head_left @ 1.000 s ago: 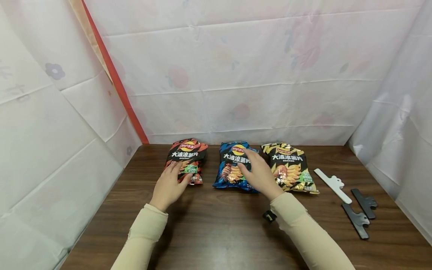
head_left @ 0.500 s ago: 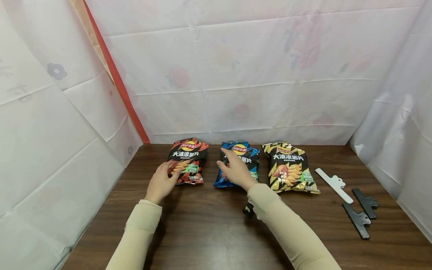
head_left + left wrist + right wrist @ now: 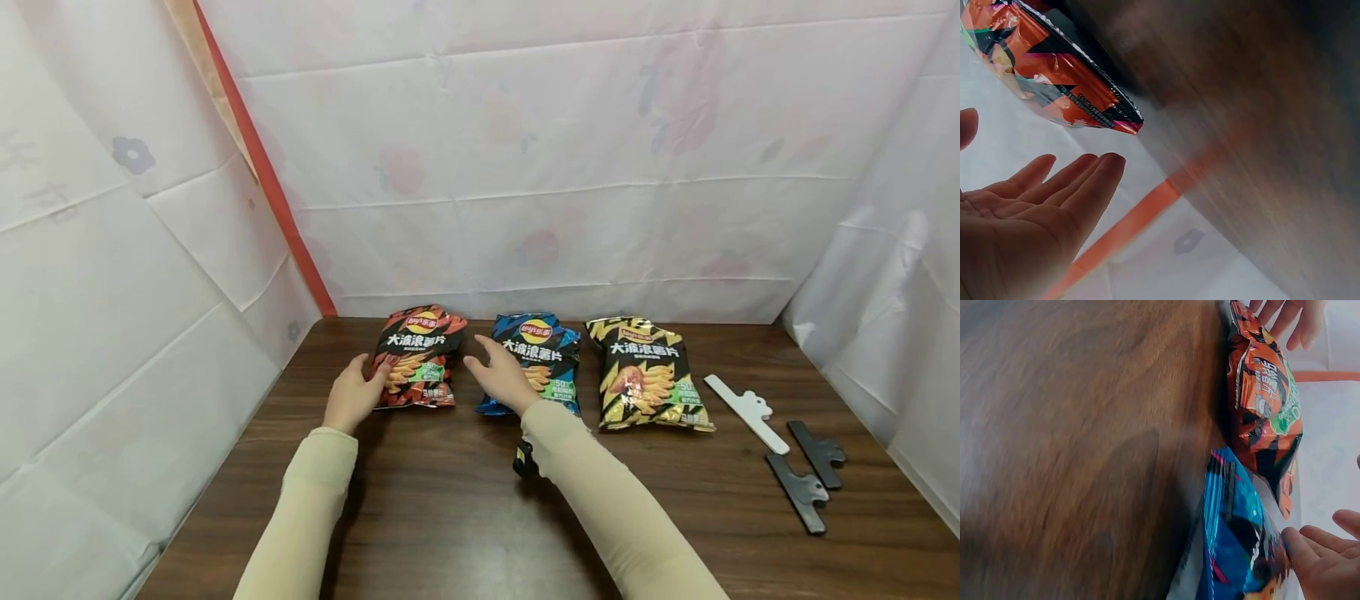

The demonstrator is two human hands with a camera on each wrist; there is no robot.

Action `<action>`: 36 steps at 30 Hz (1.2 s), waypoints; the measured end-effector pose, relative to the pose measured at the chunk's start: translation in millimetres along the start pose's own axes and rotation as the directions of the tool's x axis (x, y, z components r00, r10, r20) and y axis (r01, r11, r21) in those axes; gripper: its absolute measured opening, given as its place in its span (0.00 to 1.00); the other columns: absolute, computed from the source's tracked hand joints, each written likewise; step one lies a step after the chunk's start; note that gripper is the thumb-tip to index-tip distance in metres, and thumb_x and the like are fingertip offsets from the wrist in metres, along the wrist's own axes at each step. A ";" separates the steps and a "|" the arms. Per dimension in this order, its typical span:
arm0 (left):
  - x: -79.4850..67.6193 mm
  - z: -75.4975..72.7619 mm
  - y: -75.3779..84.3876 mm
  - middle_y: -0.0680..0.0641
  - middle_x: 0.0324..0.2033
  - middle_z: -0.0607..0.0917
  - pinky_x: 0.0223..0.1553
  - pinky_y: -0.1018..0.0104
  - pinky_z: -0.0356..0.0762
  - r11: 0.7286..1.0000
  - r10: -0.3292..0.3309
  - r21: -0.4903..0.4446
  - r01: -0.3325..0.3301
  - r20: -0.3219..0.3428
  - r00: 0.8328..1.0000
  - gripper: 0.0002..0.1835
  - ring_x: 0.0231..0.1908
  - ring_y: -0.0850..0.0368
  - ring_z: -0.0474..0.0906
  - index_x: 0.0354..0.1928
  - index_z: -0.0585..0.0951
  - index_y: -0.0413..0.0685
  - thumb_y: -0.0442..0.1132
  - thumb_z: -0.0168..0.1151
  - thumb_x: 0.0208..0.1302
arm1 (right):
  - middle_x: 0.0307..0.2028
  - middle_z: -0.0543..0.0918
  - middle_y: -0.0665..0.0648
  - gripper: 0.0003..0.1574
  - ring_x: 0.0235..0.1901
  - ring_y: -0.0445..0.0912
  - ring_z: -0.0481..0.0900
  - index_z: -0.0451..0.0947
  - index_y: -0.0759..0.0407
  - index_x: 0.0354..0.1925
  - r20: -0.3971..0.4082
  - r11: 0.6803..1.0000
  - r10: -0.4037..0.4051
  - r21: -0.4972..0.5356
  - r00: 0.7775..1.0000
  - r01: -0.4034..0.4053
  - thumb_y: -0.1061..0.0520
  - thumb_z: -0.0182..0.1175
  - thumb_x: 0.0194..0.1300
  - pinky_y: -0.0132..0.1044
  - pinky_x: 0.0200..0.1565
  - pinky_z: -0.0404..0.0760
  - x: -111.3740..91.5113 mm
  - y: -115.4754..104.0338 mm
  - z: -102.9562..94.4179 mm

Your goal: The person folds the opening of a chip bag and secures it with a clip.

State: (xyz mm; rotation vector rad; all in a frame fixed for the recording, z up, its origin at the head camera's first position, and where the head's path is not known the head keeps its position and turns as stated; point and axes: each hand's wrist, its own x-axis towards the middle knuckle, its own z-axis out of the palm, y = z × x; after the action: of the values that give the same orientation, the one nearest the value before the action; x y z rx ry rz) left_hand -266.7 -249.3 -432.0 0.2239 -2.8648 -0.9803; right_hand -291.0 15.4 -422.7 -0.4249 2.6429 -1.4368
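A red bag of potato chips (image 3: 420, 358) lies at the back left of the table, and a blue chip bag (image 3: 538, 358) lies to its right. My left hand (image 3: 352, 395) is beside the red bag's left edge. In the left wrist view, the fingers of that hand (image 3: 1047, 212) are extended, with a gap between them and the red bag (image 3: 1054, 69). My right hand (image 3: 501, 377) hovers over the blue bag's left side, fingers pointing toward the red bag. In the right wrist view, the right hand (image 3: 1329, 559) holds nothing.
A yellow chip bag (image 3: 648, 375) lies right of the blue one. Farther right are a white clip (image 3: 747, 412) and two black clips, one nearer the front (image 3: 799, 492) and one behind it (image 3: 819, 453). White cloth walls (image 3: 555, 167) enclose the wooden table (image 3: 450, 517).
My right hand has moved left, from the blue bag's right side to its left side. My left hand has shifted left, off the red bag's front to its left edge. The bags have stayed put.
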 end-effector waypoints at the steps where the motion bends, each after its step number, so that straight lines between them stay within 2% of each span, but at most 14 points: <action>1: 1.4 -0.2 -0.1 0.28 0.68 0.65 0.66 0.38 0.61 1.000 -0.009 -0.004 0.009 0.007 1.000 0.38 0.67 0.31 0.63 0.73 0.57 0.34 0.55 0.47 0.74 | 0.73 0.63 0.58 0.37 0.67 0.56 0.68 0.56 0.50 0.75 -0.001 1.000 0.003 0.004 1.000 -0.003 0.42 0.50 0.75 0.54 0.64 0.70 1.5 0.0 1.8; 7: 8.4 0.0 -0.8 0.28 0.69 0.63 0.67 0.38 0.60 0.999 -0.044 -0.019 0.045 0.046 0.998 0.39 0.68 0.31 0.61 0.74 0.55 0.35 0.57 0.45 0.74 | 0.72 0.64 0.59 0.38 0.69 0.56 0.67 0.56 0.53 0.75 0.023 0.998 0.029 0.060 0.999 -0.030 0.42 0.50 0.75 0.55 0.63 0.70 7.4 -1.7 13.3; 19: 13.7 1.3 -4.0 0.27 0.68 0.64 0.67 0.40 0.60 0.997 -0.055 -0.054 0.061 0.107 0.993 0.40 0.68 0.31 0.61 0.74 0.54 0.30 0.56 0.44 0.75 | 0.72 0.64 0.62 0.38 0.69 0.58 0.66 0.52 0.55 0.76 0.110 0.984 0.071 0.154 0.991 -0.087 0.46 0.50 0.76 0.56 0.64 0.69 7.4 -5.2 29.6; 26: 17.5 0.7 -7.0 0.25 0.68 0.63 0.67 0.38 0.59 0.998 -0.042 -0.042 0.048 0.133 0.990 0.47 0.67 0.29 0.60 0.71 0.56 0.26 0.65 0.43 0.72 | 0.71 0.65 0.63 0.38 0.69 0.58 0.65 0.53 0.53 0.76 0.138 0.971 0.109 0.196 0.984 -0.135 0.47 0.51 0.75 0.56 0.64 0.69 8.8 -4.5 36.8; 31: 23.3 3.7 -10.6 0.25 0.69 0.61 0.70 0.40 0.56 0.997 -0.049 -0.045 0.056 0.151 0.987 0.41 0.69 0.30 0.57 0.72 0.55 0.26 0.58 0.43 0.75 | 0.71 0.66 0.62 0.38 0.70 0.57 0.64 0.53 0.55 0.76 0.161 0.959 0.116 0.239 0.980 -0.153 0.48 0.51 0.76 0.54 0.65 0.69 10.4 -3.4 44.2; 36: 24.7 4.6 -10.2 0.25 0.69 0.61 0.69 0.40 0.57 0.998 -0.054 -0.023 0.059 0.162 0.985 0.40 0.69 0.30 0.58 0.71 0.56 0.25 0.55 0.44 0.75 | 0.71 0.65 0.63 0.37 0.69 0.57 0.65 0.53 0.57 0.76 0.153 0.955 0.117 0.253 0.981 -0.154 0.51 0.51 0.76 0.53 0.64 0.70 9.2 -4.5 49.7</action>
State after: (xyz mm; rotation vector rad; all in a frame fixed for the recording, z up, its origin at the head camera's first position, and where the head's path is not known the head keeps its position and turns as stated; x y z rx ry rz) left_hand -290.5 -258.8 -440.7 0.2350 -3.0033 -1.0961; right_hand -287.8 -29.7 -445.7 -0.2955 2.2842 -1.6218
